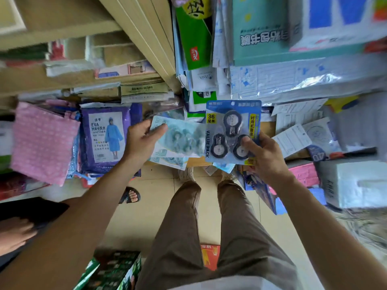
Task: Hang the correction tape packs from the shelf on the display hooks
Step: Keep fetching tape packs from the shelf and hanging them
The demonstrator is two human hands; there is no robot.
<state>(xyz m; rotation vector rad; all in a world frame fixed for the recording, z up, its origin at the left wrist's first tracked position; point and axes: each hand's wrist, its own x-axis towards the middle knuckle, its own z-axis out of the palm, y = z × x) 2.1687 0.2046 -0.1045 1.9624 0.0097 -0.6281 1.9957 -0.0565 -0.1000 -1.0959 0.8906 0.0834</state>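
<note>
Shop stock is crowding in around a tiled floor.
A purple raincoat pack is lying just beside a pink dotted bag at the left. A teal book-cover pack is leaning at the upper right, and a white box is sitting below it. An orange box and a green carton are resting on the floor, near a sandalled foot.

Both arms reach forward. I log left hand at 9 o'clock pinching pale pack; right hand at 3 o'clock, fingers curled round blue pack.
</note>
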